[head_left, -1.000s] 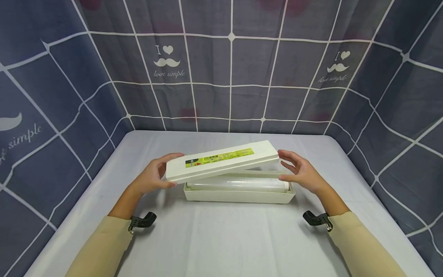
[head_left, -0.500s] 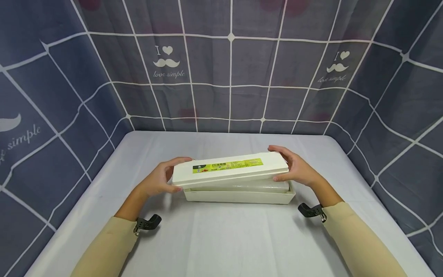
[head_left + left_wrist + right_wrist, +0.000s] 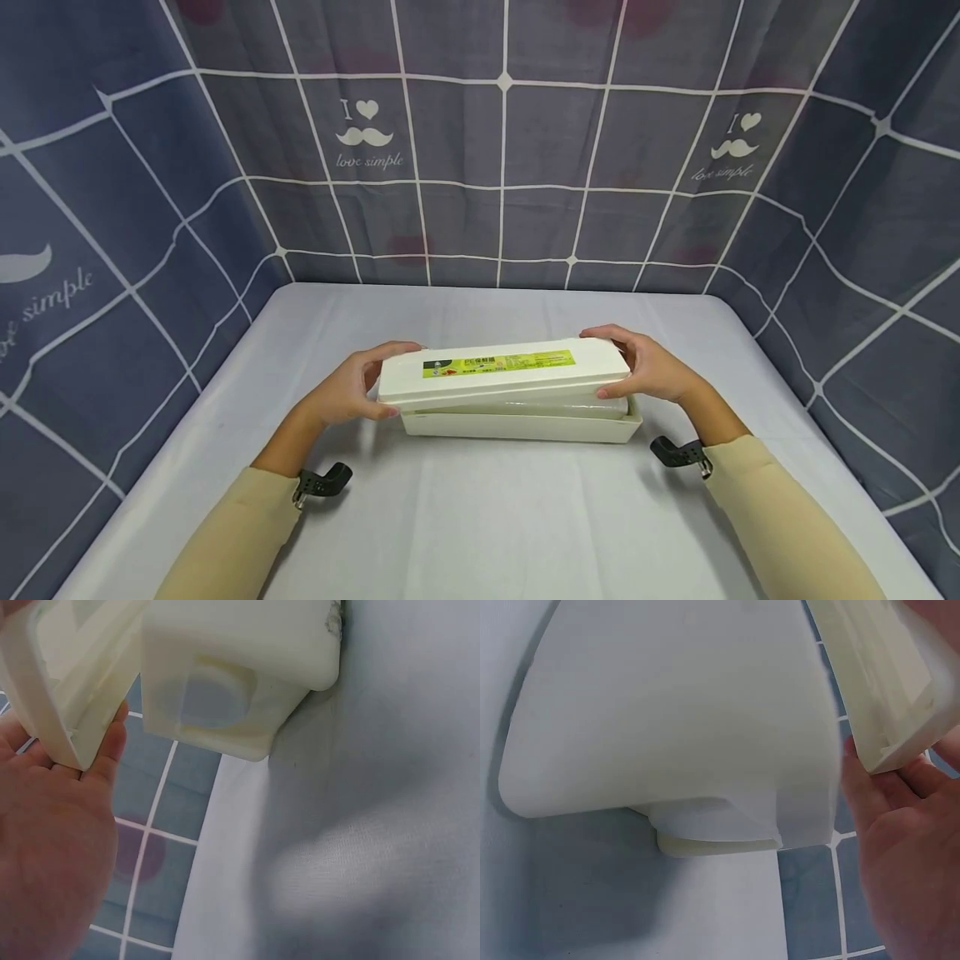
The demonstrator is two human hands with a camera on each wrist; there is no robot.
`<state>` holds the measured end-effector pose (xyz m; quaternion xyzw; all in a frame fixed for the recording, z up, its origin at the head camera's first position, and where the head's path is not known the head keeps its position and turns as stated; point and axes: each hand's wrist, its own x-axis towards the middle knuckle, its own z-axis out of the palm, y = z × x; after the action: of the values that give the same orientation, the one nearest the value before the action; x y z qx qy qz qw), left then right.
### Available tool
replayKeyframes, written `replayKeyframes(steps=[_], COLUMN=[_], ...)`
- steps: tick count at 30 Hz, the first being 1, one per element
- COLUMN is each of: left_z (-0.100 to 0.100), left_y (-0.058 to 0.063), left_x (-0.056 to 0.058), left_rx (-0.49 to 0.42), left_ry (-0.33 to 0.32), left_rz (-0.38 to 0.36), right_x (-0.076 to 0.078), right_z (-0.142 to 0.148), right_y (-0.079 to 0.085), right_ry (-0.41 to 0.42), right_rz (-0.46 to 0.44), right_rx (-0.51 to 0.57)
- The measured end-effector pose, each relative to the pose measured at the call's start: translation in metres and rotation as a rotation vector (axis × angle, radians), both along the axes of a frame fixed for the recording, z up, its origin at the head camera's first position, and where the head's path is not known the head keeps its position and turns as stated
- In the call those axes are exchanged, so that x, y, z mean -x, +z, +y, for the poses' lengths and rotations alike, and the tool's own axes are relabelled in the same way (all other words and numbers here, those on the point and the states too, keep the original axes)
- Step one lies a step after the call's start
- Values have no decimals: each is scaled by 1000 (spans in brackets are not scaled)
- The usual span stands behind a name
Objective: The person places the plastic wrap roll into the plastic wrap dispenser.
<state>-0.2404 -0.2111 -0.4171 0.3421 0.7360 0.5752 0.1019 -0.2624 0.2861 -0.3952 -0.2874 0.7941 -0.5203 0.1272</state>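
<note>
A long white lid point(image 3: 487, 385) with a green-yellow label is held by its two ends over an open white box point(image 3: 517, 427). My left hand point(image 3: 351, 387) grips the lid's left end, thumb on the near edge and fingers on the far one. At the opposite end my right hand point(image 3: 648, 367) grips it likewise. Through the gap under the lid shows a roll of cling film point(image 3: 573, 406) inside the box. In the left wrist view the lid's hollow underside point(image 3: 97, 682) rests on the fingers, apart from the box. The right wrist view shows the box's end wall point(image 3: 682, 712) close up.
The box stands on a table with a white cloth point(image 3: 480, 517). Dark checked curtains point(image 3: 457, 142) enclose the table at the back and both sides. A black strap-on mount point(image 3: 324, 481) sits on each wrist.
The lid has come down and shifted right over the box, covering more of the roll. My right hand has moved left and closed round the lid's right end.
</note>
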Motion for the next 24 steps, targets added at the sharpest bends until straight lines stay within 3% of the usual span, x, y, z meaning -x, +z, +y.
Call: replayKeyframes(steps=[11, 24], left_z=[3, 8], left_y=[2, 4], left_x=[5, 10], left_rx=[25, 42], left_ry=[-8, 50], left_rz=[34, 32], right_x=[-4, -15], right_z=[5, 13], right_y=[-2, -12], right_ry=[-60, -111], right_rz=[17, 46], right_rx=[44, 95])
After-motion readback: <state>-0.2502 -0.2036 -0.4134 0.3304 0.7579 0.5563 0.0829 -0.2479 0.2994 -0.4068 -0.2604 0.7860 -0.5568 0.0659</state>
